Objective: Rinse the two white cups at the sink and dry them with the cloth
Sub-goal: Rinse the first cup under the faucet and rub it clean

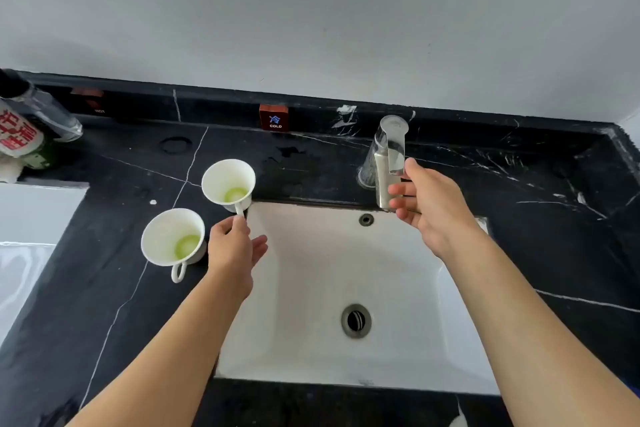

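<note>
Two white cups with green residue inside stand on the black marble counter left of the sink point(294, 288). The far cup point(227, 184) sits at the sink's back left corner, and my left hand point(233, 246) pinches its handle between thumb and forefinger. The near cup point(171, 236) stands just left of that hand, handle pointing toward me. My right hand point(429, 204) is at the steel faucet point(389, 163), thumb against the lever and fingers straight beside the spout. No water is running. No cloth is visible.
A white basin with a drain point(356, 320) and overflow hole point(366, 219). A small "COLD" sign point(274, 118) stands against the backsplash. Bottles point(24, 135) sit at the far left, above a white tray-like surface point(31, 218). The wall rises behind the counter.
</note>
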